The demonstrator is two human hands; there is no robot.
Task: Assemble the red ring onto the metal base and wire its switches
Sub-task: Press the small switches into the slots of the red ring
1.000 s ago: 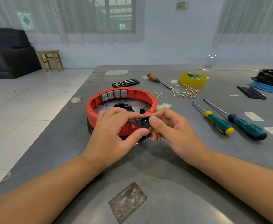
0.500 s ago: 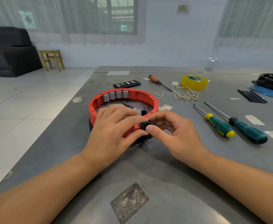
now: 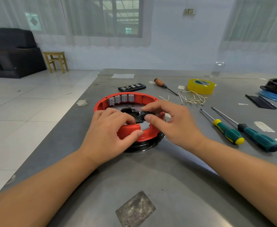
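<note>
We've got a matte red plastic ring (image 3: 148, 97) sitting on a shiny dark metal base (image 3: 148, 145). The grey metal counter (image 3: 175, 185) looks brushed and dull, with one rough scuffed patch (image 3: 135, 208). The glossy yellow tape roll (image 3: 200, 86) is see-through plastic; the green screwdriver handles (image 3: 259, 139) look rubbery and ribbed.

A red ring (image 3: 144, 99) holds four grey switches (image 3: 121, 99) at its far left. To the right lie a yellow tape roll (image 3: 200, 86), a green screwdriver (image 3: 227, 131) with yellow ends, and a green and black screwdriver (image 3: 257, 138). The table (image 3: 167, 185) is grey.
</note>
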